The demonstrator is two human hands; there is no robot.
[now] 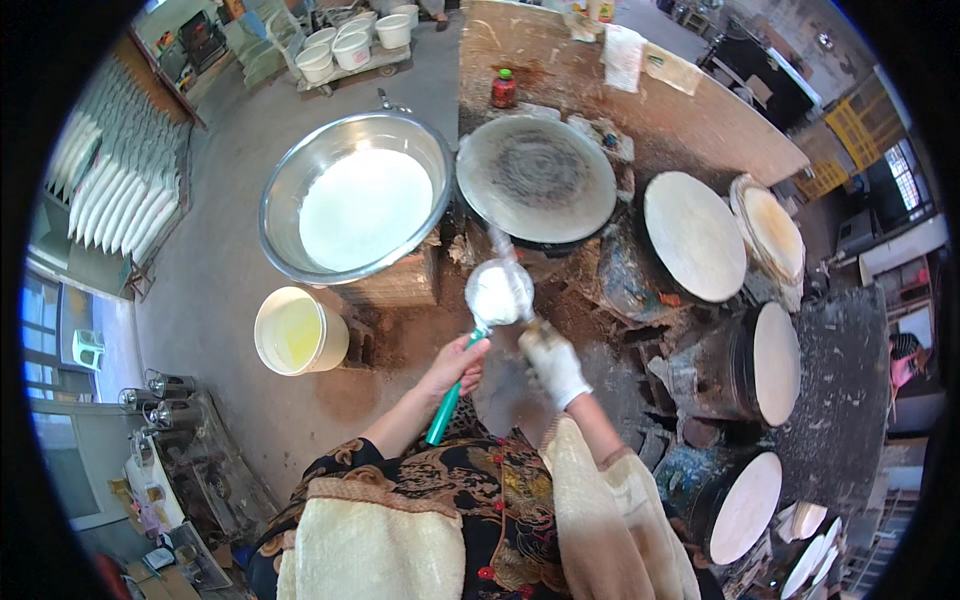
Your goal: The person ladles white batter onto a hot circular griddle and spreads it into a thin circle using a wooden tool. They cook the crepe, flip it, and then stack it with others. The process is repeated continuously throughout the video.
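Note:
My left hand (457, 369) is closed around the green handle of a ladle (472, 345). White liquid batter (498, 292) fills the ladle's round bowl. My right hand (553, 363), in a soiled white glove, is closed on a pale, stick-like tool (505, 245). The tool is smeared by motion and crosses the far right side of the ladle's bowl; I cannot make out its exact kind. Just beyond is a round, flat griddle (537, 180), darkened at its middle. Left of it stands a large steel basin (279, 215) holding more white batter.
A cream bucket (335, 335) with yellowish liquid stands on the floor at left. Several round griddles curve away on the right, including one pale griddle (695, 237). A red jar (503, 88) sits on the wooden board (570, 60). White buckets (351, 50) rest on a cart behind.

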